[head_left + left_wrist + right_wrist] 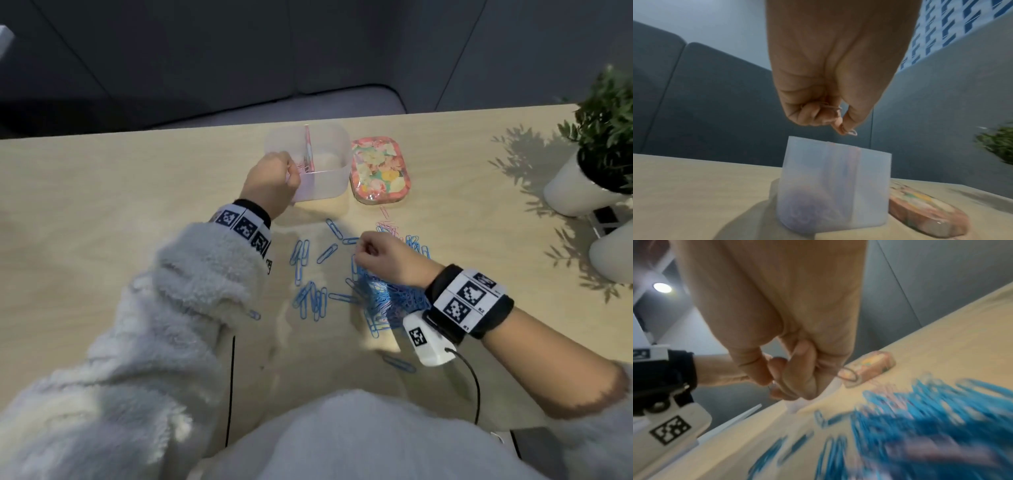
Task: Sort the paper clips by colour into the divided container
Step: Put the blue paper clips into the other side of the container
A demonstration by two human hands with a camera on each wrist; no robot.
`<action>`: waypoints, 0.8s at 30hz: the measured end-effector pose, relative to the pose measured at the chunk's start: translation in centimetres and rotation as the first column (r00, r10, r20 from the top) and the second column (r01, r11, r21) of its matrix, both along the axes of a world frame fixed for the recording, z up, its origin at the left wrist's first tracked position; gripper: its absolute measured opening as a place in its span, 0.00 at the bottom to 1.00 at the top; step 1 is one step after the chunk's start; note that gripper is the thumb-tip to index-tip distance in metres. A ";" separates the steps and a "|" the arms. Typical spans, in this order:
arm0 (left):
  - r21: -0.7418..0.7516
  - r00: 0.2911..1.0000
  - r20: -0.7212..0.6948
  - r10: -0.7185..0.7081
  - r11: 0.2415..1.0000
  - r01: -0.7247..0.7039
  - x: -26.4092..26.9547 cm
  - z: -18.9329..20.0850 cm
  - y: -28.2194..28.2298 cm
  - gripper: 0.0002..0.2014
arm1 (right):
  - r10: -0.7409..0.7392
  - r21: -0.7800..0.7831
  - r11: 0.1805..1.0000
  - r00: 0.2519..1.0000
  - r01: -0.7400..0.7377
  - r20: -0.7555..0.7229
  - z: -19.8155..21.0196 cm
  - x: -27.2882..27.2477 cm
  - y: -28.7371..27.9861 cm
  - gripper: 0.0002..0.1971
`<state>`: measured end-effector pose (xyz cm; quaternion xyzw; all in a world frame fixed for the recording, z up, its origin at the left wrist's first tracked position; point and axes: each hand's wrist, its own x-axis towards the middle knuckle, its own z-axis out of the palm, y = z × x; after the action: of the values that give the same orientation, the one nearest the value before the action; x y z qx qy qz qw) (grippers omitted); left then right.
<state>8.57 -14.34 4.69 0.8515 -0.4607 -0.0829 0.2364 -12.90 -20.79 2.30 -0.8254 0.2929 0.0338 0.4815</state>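
Observation:
A translucent divided container (327, 178) (869, 186) stands at the table's far middle, with pink clips (304, 165) in its left compartment. My left hand (291, 174) (838, 125) hovers over that compartment's rim and pinches a few pink paper clips (831, 108). A big heap of blue paper clips (387, 298) (920, 426) lies near me, with loose blue ones (310, 298) spread to its left. Some pink clips (387, 226) lie at the heap's far edge. My right hand (359, 250) (793, 382) is raised just over the heap, fingers curled round a thin clip (847, 374).
A flowered tin (378, 171) (927, 214) (869, 368) lies right of the container. Two white pots (575, 192), one with a green plant (606, 126), stand at the right edge. A black cable (474, 383) trails from my right wrist camera. A dark seat lies beyond the table's far edge.

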 end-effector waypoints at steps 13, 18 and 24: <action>0.138 0.996 -0.055 0.077 0.988 -0.068 1.9 -0.1 -3.1 0.20 | -0.324 0.254 0.931 0.913 0.262 0.248 5.0 12.5 -4.8 0.16; -0.018 0.977 -0.155 0.145 0.989 -0.149 2.4 0.4 -1.4 0.20 | -0.421 0.393 0.872 0.857 0.292 0.297 5.0 17.6 -4.8 0.15; -0.240 0.966 -0.206 0.158 0.948 -0.207 2.0 -1.0 1.5 0.19 | -0.438 0.465 0.842 0.850 0.274 0.292 3.5 18.3 -4.7 0.16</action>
<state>10.53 -12.88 3.71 0.8408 -0.3627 -0.0780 0.3942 5.38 -25.44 5.80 -0.6263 0.3296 -0.1617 0.6877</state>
